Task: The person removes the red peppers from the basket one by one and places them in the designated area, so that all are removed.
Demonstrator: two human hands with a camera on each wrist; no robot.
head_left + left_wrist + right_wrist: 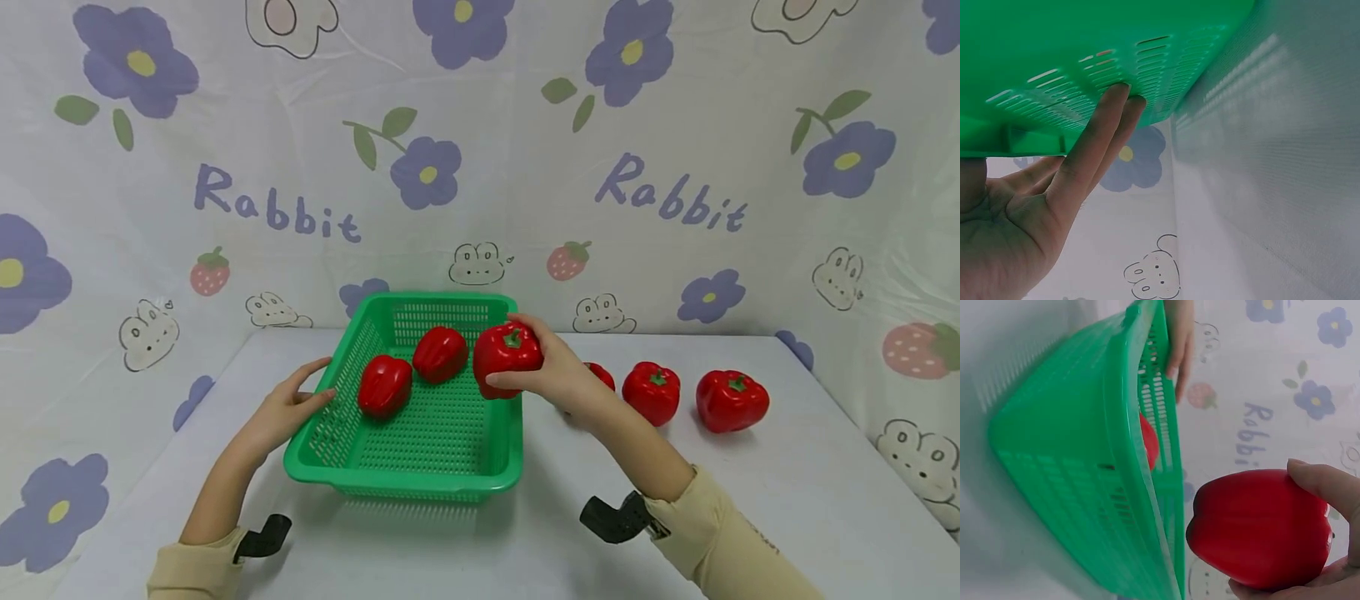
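A green slotted basket (420, 433) sat on a pale desk (787, 500). The right hand (551, 367) held a red pepper (507, 357) over the basket's right rim, its grip curled round the fruit with thumb beneath and fingers on top. The left hand (288, 408) rested against the basket's left wall, fingers straight, gripping nothing. Two more red peppers (386, 386) lay inside the basket. Three others (651, 392) stood on the desk just right of the basket.

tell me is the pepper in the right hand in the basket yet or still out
Out: the right hand holds the pepper above the green basket rim.
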